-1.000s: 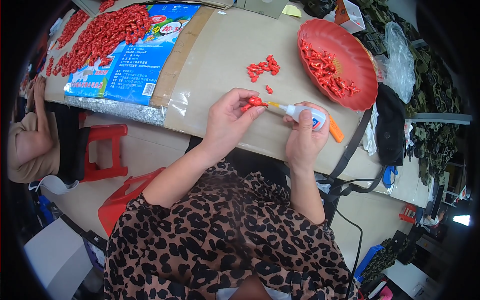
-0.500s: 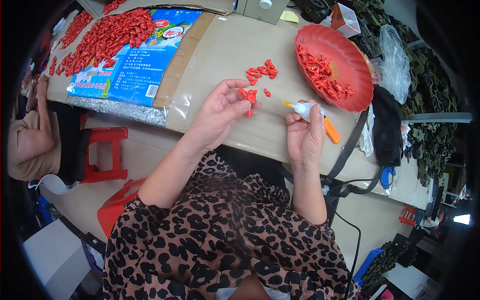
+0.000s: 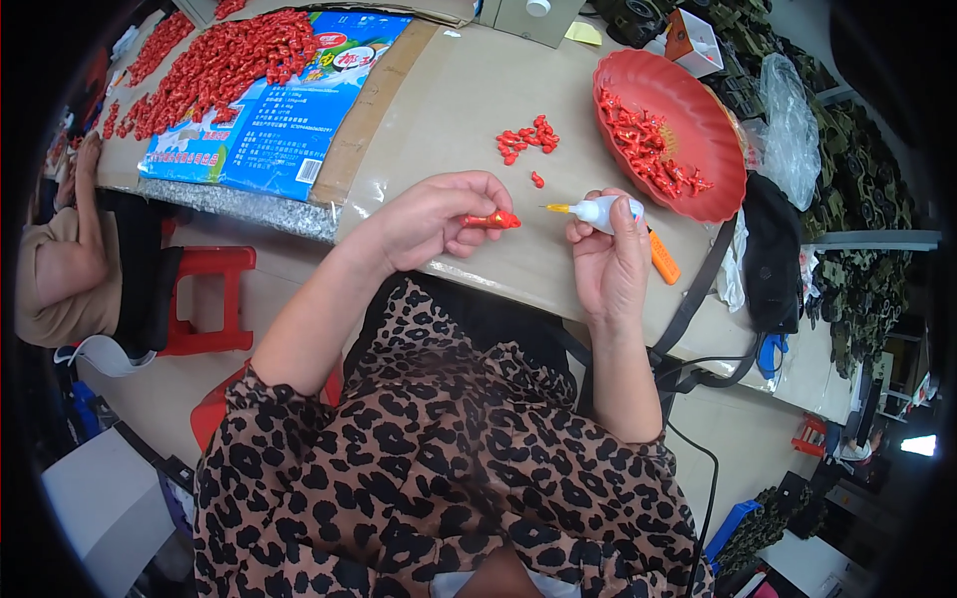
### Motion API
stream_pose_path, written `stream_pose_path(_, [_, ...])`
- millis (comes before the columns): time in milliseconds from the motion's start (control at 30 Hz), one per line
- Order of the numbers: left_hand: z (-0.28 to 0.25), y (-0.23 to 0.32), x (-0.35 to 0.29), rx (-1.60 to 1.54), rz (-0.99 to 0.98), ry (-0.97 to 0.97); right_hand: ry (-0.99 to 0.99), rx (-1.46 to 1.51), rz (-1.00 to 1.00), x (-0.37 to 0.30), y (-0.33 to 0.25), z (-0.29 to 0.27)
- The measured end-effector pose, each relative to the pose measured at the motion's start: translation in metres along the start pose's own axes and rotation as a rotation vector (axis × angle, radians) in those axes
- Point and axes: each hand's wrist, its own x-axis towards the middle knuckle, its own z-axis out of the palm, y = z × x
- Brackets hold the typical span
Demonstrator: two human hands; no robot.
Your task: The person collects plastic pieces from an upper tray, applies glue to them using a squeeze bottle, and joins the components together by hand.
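Note:
My left hand [image 3: 439, 221] is closed on a small glossy red figurine [image 3: 495, 220], pinched between thumb and fingers so that one end points right. Facing it, my right hand [image 3: 610, 259] grips a small white glue bottle [image 3: 604, 213] with a thin yellow nozzle tip. The nozzle points left and stops a little short of the red figurine. Just beyond my hands, several small red pieces [image 3: 528, 138] lie loose on the table, and a single red piece [image 3: 537, 179] sits apart from them. An orange-handled tool [image 3: 663, 257] rests beside my right wrist.
A red scalloped bowl [image 3: 723, 164] with red pieces stands at the right. Far left, a heap of red pieces [image 3: 224, 70] covers part of a blue printed sheet [image 3: 284, 140]. A black strap [image 3: 698, 289] crosses the table edge. Another person's arm [image 3: 85, 199] shows at left.
My left hand has turned and lowered slightly, laying the red figurine level with its end to the right. The glue bottle in my right hand has shifted slightly left.

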Motion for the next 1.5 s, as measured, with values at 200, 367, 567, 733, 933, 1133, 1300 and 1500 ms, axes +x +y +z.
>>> stream_pose_path(200, [0.012,0.016,0.009,0.183,-0.214,-0.031,-0.034,-0.131,-0.025,0.0,0.001,0.002])
stream_pose_path(367, [0.011,0.006,0.012,0.297,-0.065,0.089,-0.034,-0.109,-0.019,-0.001,0.002,0.003])
stream_pose_path(567, [0.021,0.01,0.015,0.512,-0.09,0.145,-0.042,-0.133,-0.019,-0.004,0.004,0.001])
stream_pose_path(733, [0.025,0.011,0.019,0.656,-0.087,0.193,-0.071,-0.14,-0.04,-0.004,0.008,-0.002])
stream_pose_path(933, [0.023,0.008,0.018,0.742,-0.042,0.168,-0.073,-0.221,-0.055,-0.007,0.01,-0.002])
stream_pose_path(1133, [0.021,0.003,0.016,0.729,0.032,0.16,-0.096,-0.279,-0.092,-0.009,0.01,-0.002])
stream_pose_path(1300, [0.022,0.001,0.014,0.72,0.037,0.175,-0.101,-0.3,-0.112,-0.01,0.011,-0.002])
stream_pose_path(1500, [0.022,0.001,0.013,0.735,0.06,0.176,-0.103,-0.344,-0.138,-0.011,0.01,-0.001])
